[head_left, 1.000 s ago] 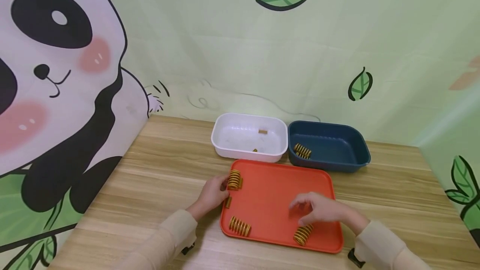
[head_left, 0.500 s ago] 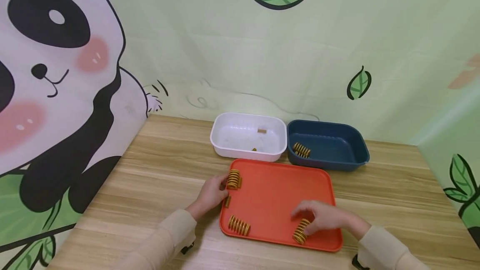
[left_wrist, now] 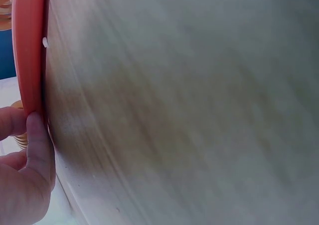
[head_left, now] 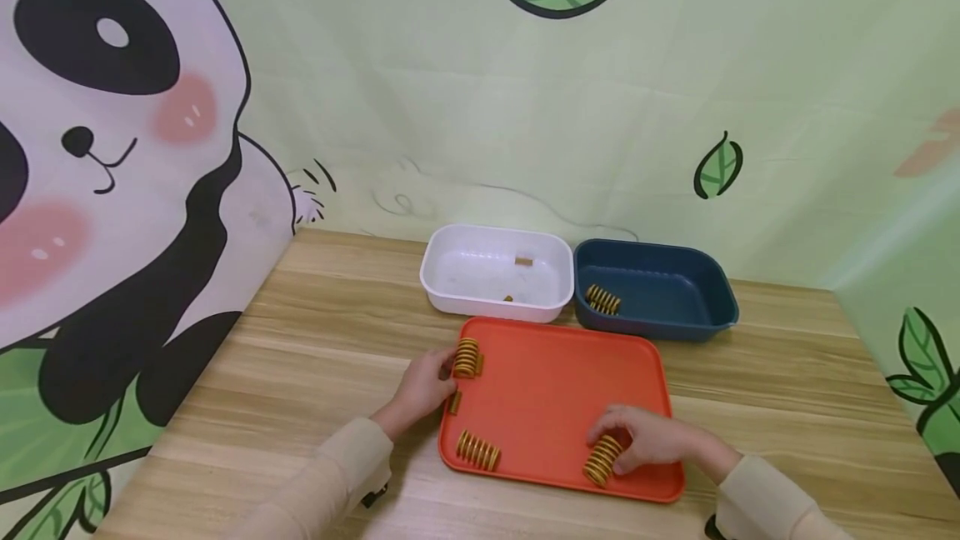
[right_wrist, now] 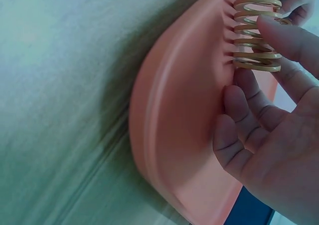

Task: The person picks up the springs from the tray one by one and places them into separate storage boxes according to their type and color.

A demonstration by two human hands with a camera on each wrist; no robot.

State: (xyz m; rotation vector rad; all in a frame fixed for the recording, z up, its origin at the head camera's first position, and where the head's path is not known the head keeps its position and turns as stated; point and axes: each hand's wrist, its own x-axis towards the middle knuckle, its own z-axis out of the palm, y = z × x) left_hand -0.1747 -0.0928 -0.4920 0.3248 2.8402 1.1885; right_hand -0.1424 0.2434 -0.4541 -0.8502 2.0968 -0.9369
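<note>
An orange tray (head_left: 555, 382) lies on the wooden table. My left hand (head_left: 422, 388) pinches its left rim; the left wrist view shows a finger (left_wrist: 39, 145) curled against the rim (left_wrist: 27, 45). Beside that hand a yellow coil spring (head_left: 467, 357) stands on the tray. My right hand (head_left: 637, 438) curls round another yellow spring (head_left: 602, 459) at the tray's front right corner. In the right wrist view, the fingers (right_wrist: 244, 105) and the thumb close on that spring (right_wrist: 255, 15), which rests on the tray (right_wrist: 179, 110).
A third spring (head_left: 478, 450) and a small brown piece (head_left: 454, 402) lie on the tray's left side. Behind the tray stand a white bin (head_left: 450, 290) with small bits and a dark blue bin (head_left: 705, 307) holding one spring (head_left: 602, 299). Printed walls enclose the table.
My right hand came down toward the tray's front right corner and closed its fingers round the spring there. The left hand stayed on the tray's rim.
</note>
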